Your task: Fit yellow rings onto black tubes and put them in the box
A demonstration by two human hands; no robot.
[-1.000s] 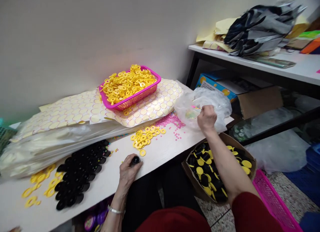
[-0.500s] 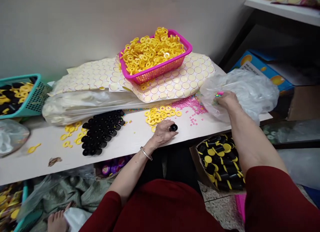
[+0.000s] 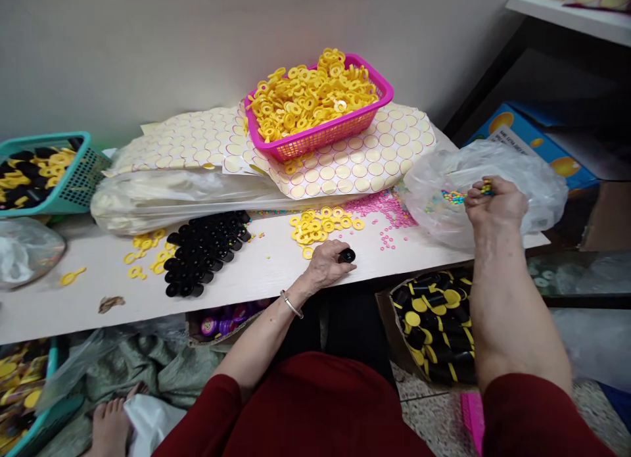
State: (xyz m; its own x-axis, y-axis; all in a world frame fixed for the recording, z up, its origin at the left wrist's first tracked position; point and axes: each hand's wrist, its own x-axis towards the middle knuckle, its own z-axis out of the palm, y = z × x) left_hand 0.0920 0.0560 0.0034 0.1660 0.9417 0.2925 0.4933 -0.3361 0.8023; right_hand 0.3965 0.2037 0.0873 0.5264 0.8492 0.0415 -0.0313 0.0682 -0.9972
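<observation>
My left hand [image 3: 326,265] grips a small black cup [image 3: 348,255] at the table's front edge, its round mouth facing up toward me. To the right, my right hand [image 3: 497,204] is curled with the palm up, holding small colourful beads [image 3: 486,187]. It hovers at the mouth of a clear plastic bag [image 3: 438,171], where more coloured beads [image 3: 452,196] show. Beside my left hand lies a pile of yellow rings [image 3: 315,228]. Pink beads [image 3: 387,207] are scattered behind the cup. Rows of black cups [image 3: 202,256] stand close together further left.
A pink basket [image 3: 320,140] heaped with yellow ring pieces sits on sheets of round stickers [image 3: 394,148]. A teal basket [image 3: 73,187] stands at the left. Below the table edge, a carton [image 3: 392,312] holds black and yellow pieces. A blue box [image 3: 530,138] stands at the back right.
My right hand has come up out of the bag and turned palm up, with beads in it. My left hand keeps the black cup in nearly the same place. The view has shifted slightly.
</observation>
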